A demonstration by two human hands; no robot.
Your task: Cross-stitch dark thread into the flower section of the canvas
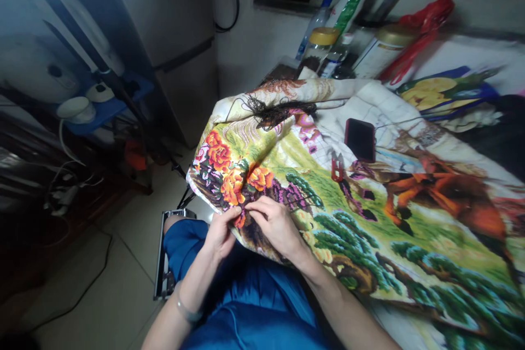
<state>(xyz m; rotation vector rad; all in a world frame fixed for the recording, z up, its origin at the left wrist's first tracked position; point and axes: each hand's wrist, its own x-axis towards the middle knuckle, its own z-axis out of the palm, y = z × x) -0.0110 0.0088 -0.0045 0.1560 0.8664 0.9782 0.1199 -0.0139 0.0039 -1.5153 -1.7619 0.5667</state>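
A large cross-stitch cloth (pixel 340 197) lies over the table and hangs toward my lap, patterned with orange flowers, green pine boughs and brown horses. My left hand (pixel 222 234) grips its near edge below the orange flowers, thumb on top and the other fingers mostly hidden underneath. Close beside it, my right hand (pixel 276 225) is closed in a pinch just over the stitched surface. Whatever those fingertips hold is too small to make out. A bundle of dark thread (pixel 273 112) rests on the cloth farther back. Small red-handled thread snips (pixel 337 168) lie to the right.
A phone (pixel 360 139) with a cable lies on the cloth. Behind stand a yellow-lidded jar (pixel 323 44), bottles, a large canister (pixel 383 52) and a red plastic bag (pixel 426 27). A refrigerator (pixel 164 16) is at back left. A metal-edged case (pixel 164 262) stands by my leg.
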